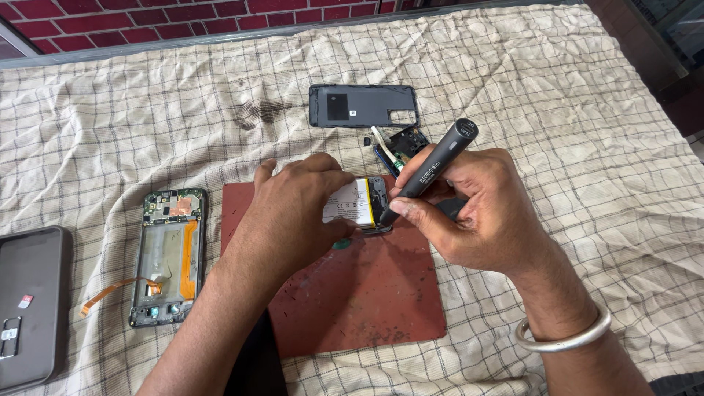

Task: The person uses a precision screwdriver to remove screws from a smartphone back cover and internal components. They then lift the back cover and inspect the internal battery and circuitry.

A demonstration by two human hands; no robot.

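My left hand (293, 213) presses down on an opened phone (361, 203) lying on a red-brown mat (381, 293); the phone's white battery and dark end show past my fingers. My right hand (477, 209) grips a dark grey pen-shaped electric screwdriver (433, 170), held at a slant with its tip on the phone's right end. A silver bangle (565, 339) circles my right wrist.
A grey phone back cover (363, 105) lies behind the mat, with small dark parts (402, 143) beside it. A gutted phone frame with orange flex cable (169, 253) lies at left, and a grey phone (29, 304) sits at the left edge. A checked cloth (557, 95) covers the table.
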